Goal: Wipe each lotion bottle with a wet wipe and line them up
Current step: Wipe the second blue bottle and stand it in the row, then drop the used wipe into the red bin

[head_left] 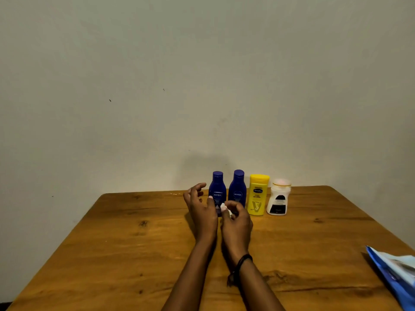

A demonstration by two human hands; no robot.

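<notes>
Several lotion bottles stand upright in a row near the far edge of the wooden table (134, 254): a dark blue bottle (217, 189), a second dark blue bottle (237, 187), a yellow bottle (258, 194) and a white bottle (278, 198) with a pale cap. My left hand (201, 209) is beside the leftmost blue bottle, fingers loosely spread, thumb near its label. Just in front of the two blue bottles, my right hand (238, 223) pinches a small bunched white wet wipe (224, 208).
A blue and white wipes pack (395, 272) lies at the table's right edge. A plain wall rises just behind the bottles. A dark band circles my right wrist.
</notes>
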